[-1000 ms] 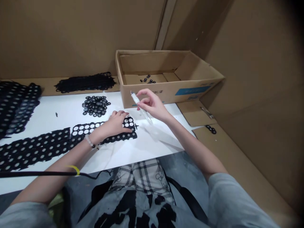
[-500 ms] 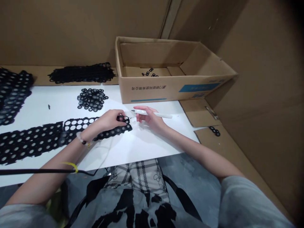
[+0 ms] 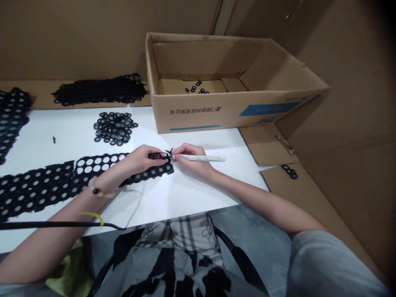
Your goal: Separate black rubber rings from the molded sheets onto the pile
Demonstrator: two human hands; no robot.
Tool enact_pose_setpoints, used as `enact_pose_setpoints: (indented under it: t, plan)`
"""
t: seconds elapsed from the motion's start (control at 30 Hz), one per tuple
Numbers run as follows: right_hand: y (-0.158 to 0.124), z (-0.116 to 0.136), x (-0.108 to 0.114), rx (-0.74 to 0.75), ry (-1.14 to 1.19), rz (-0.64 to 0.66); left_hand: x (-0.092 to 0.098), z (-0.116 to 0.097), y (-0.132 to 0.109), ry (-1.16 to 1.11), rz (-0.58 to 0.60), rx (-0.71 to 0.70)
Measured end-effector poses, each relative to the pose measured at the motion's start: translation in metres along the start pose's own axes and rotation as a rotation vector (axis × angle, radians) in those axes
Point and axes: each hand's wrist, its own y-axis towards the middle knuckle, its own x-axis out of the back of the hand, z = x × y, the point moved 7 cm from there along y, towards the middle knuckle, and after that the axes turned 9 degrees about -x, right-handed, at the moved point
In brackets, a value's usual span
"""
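Left hand (image 3: 145,161) nearly closed, fingers curled over the end of a black perforated sheet (image 3: 154,168), pinching it against the white tabletop (image 3: 198,194), in front of the cardboard box (image 3: 192,111) and just left of its front corner. Right hand (image 3: 193,159) closed in a pen grip on a white pen-shaped tool (image 3: 202,158), exact kind unclear, tip hidden by the fingers, right beside a small jagged black bit (image 3: 168,153) sticking out of the sheet's end. The two hands are almost touching, with the sheet end between them. Sheet runs off left along the front of the box, holes mostly empty with some rings left in. Left of the box, closer to it, a loose pile of black rubber rings (image 3: 115,128) and behind that a dark stack of sheets (image 3: 99,90). A few rings (image 3: 195,87) lie inside the box, more (image 3: 289,171) on cardboard right of it. Judged from the grip: fine work at this edge calls for the sheet pinned flat, short steady pressure, and the tool tip kept close to the rim without tearing it
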Motion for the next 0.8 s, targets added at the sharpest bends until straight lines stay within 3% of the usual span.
enact_pose_setpoints:
  t: [0.3,0.8]
  plan:
    - [0.0000,-0.0068,0.0002,-0.036,0.014,0.001,-0.0048,-0.0027,-0.0006,-0.134,-0.071,0.055]
    - [-0.0011,-0.0078,-0.0009,-0.037,-0.044,0.001,-0.0071,-0.0038,-0.0005,-0.099,-0.048,0.027]
